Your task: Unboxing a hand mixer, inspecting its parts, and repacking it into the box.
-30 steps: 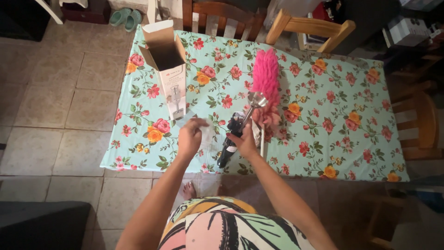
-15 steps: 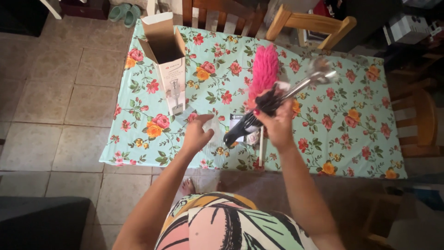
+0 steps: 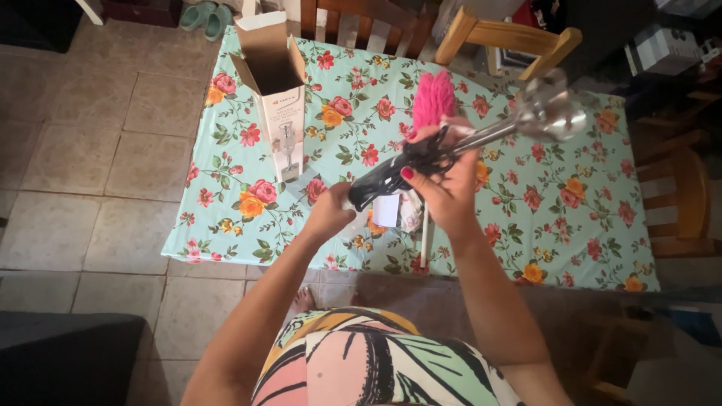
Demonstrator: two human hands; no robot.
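- Box [image 3: 277,90]: open cardboard carton lying on the counter [image 3: 571,225] at about 11 o'clock from the hands, its flaps spread toward the far edge, a picture of a tool on its white side.
- Left hand [image 3: 329,212]: held above the near edge of the counter, fingers curled and pressed together around something small; what it pinches cannot be told. It sits just beside the black end of the blender.
- Blender [image 3: 451,150]: a stick blender with a black handle and a shiny metal shaft, raised off the counter and tilted, handle low toward 8 o'clock, metal bell head [image 3: 553,113] high toward 2 o'clock and blurred.
- Right hand [image 3: 445,184]: wrapped around the blender where handle meets shaft, fingers closed over the top, red-painted nails showing.
- Duster [image 3: 432,101]: pink fluffy head lying on the counter at 12 o'clock from the right hand, partly hidden behind the blender.
- Paper [image 3: 387,210]: white sheet and crumpled wrapping on the counter, right under the hands.
- Chairs: a dark wooden one [image 3: 361,19] and a pale wooden one [image 3: 519,37] at the far edge, another [image 3: 688,195] at 3 o'clock.
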